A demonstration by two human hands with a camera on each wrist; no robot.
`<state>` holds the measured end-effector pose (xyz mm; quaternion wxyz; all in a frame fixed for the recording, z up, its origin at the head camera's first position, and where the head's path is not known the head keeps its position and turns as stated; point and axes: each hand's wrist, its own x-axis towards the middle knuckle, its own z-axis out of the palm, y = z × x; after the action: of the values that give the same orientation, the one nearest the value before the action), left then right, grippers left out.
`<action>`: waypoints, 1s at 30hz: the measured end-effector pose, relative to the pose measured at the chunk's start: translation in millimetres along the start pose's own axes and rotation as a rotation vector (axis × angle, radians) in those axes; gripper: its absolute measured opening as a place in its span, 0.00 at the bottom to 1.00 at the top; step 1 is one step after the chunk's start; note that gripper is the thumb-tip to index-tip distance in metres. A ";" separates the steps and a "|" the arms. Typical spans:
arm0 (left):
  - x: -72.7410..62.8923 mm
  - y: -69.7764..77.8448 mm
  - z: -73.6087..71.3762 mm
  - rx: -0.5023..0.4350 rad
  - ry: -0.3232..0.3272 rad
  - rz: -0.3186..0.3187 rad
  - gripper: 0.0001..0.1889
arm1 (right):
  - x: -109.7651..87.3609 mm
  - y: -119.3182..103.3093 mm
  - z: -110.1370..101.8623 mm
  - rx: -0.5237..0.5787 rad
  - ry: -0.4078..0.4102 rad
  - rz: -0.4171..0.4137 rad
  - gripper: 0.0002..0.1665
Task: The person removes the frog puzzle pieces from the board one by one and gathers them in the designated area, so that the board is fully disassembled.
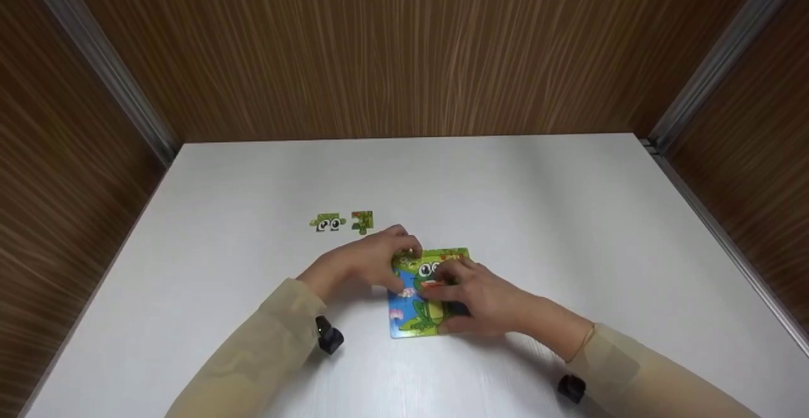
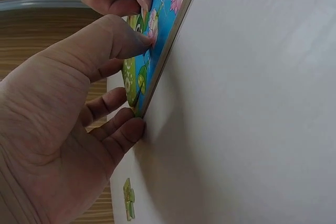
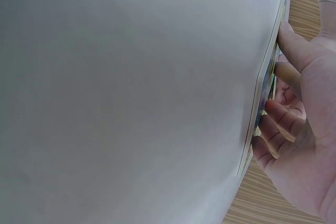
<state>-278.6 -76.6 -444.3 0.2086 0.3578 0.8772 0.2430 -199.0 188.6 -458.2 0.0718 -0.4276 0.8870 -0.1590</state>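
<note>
A frog jigsaw puzzle [image 1: 404, 326] with a blue, green and pink picture lies in its board on the white table. My left hand [image 1: 376, 260] holds its left side, thumb on the picture and fingers bent at the far left corner. In the left wrist view, that thumb [image 2: 134, 43] presses beside a pink flower. Across the right half, my right hand [image 1: 486, 298] grips the puzzle with bent fingers on the picture and the thumb at the near edge. Its fingers hide part of the frog. The right wrist view shows the board [image 3: 257, 95] edge-on under the fingertips.
Beyond my left hand, two loose puzzle pieces lie on the table [image 1: 537, 203]: one with frog eyes [image 1: 328, 222], another green with a red spot [image 1: 363, 222]. A wood-grain panel [image 1: 404, 51] stands behind the table, with similar panels at both sides.
</note>
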 end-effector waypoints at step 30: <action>-0.8 -11.0 2.2 -0.024 0.029 0.043 0.32 | 2.5 1.6 -1.5 0.010 0.025 -0.034 0.35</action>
<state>-282.6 -83.5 -452.2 0.1948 0.3703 0.8693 0.2633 -202.1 187.9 -457.3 0.0600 -0.4403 0.8796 -0.1700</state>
